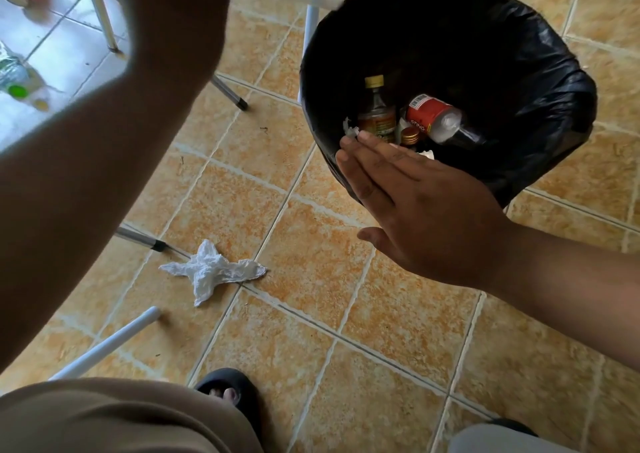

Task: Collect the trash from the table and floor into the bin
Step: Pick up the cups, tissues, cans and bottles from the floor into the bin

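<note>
Right hand [426,210] flat, fingers straight and pressed together, holding nothing, over the near rim of the round bin [540,72] with its crinkled black liner (bottles [433,117] lie inside). Left hand [180,20] raised and blurred, grip unclear. Crumpled white tissue [211,271] lies on mottled tan tiles [346,314].

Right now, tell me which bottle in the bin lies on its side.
The red-labelled bottle lies flat in the bin; the yellow-capped bottle beside it stands cap-up.
</note>
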### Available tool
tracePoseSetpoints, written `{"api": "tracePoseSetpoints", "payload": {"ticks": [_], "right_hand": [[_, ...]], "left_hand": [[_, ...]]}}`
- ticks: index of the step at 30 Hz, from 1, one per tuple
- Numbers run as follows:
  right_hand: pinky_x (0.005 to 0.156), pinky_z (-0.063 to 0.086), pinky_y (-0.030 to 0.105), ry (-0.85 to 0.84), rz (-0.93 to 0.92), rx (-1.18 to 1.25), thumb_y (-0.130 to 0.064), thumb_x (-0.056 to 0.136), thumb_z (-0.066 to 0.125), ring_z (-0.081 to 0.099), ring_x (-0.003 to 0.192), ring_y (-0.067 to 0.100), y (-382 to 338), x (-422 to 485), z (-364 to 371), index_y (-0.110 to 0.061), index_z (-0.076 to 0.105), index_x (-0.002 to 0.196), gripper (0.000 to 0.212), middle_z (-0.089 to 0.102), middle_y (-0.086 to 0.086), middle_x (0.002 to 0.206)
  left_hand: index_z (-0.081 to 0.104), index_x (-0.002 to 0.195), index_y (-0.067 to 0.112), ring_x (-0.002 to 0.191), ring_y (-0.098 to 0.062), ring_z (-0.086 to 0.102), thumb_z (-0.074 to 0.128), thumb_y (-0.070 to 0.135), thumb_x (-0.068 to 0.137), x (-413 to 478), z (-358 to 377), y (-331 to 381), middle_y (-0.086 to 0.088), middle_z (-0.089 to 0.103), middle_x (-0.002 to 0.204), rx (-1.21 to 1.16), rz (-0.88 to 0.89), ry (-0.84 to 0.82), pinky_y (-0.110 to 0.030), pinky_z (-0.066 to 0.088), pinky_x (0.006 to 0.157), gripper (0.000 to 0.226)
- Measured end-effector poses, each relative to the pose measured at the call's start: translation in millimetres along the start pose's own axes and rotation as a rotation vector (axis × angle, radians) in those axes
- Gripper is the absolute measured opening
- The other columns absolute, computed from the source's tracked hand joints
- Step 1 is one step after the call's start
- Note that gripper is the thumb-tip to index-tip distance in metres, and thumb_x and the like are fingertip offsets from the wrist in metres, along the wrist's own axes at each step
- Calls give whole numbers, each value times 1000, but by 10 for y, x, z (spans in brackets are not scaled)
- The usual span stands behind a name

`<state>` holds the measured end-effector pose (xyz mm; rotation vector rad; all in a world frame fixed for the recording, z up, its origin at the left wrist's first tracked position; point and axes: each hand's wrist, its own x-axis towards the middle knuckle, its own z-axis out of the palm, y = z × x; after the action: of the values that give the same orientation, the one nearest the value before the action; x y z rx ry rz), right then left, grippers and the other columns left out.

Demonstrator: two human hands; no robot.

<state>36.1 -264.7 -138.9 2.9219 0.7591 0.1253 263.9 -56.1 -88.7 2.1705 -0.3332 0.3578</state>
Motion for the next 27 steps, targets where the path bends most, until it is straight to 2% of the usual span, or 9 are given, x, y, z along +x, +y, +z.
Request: {"api": "tracePoseSetpoints", "payload": {"ticks": [3,9,12,14,18,20,23,25,27], "right_hand": [[123,21,49,-6,-3,-3,-49,103,41,10,154,36,4,1,-5,3,4,157,84,11,24,165],[124,18,48,-33,-6,-7,-49,103,41,10,154,36,3,-5,-27,3,3,157,85,10,25,165],[123,21,49,-46,-5,-9,-51,103,39,9,154,37,-1,-2,-34,2,1,157,85,9,25,165],[123,21,50,-44,-6,-13,-51,104,38,8,154,37,-1,-6,-33,2,0,157,85,8,24,166],[123,20,50,-46,-7,-14,-50,104,37,5,155,36,4,-7,-26,2,-2,157,84,5,23,166],[122,21,50,-40,-7,-8,-50,104,39,6,155,36,3,-5,-17,3,-1,157,85,6,24,166],[122,22,50,-29,-8,-6,-49,104,40,7,155,36,1,-5,0,2,-1,157,85,6,24,166],[122,23,50,-14,-3,1,-49,104,42,9,154,36,5,-9,8,3,1,157,85,9,24,166],[122,23,50,2,-1,6,-49,103,44,11,154,36,7,-9,8,3,4,157,85,11,24,165]], "left_hand": [[62,89,22,81,-2,68,62,33,88,-249,139,312,5,70,88,-38,190,-150,-27,57,81,10],[75,100,13,82,-7,69,74,30,84,-686,369,393,4,73,90,8,195,-414,-26,57,82,23],[75,105,15,89,-1,69,78,35,80,-694,368,336,8,73,95,-54,198,-388,-16,52,86,32],[73,105,15,91,2,67,73,37,84,-648,337,262,8,72,97,-81,213,-325,-14,48,82,30],[66,93,18,78,-12,68,59,35,94,-602,288,-139,0,70,84,-102,167,-183,-30,56,71,18],[63,90,19,71,-15,63,58,45,94,-680,296,-489,0,66,79,132,83,-346,-31,55,65,27],[54,100,20,82,-18,59,55,67,85,-1001,288,-1057,-8,64,96,583,-206,-810,-29,48,62,49],[44,134,12,109,-33,59,50,83,73,-1253,250,-1335,-22,56,131,811,-371,-1016,-44,56,83,93],[14,155,13,134,-43,44,47,91,62,-1489,180,-1523,-24,32,155,949,-500,-1147,-53,43,104,126]]}}
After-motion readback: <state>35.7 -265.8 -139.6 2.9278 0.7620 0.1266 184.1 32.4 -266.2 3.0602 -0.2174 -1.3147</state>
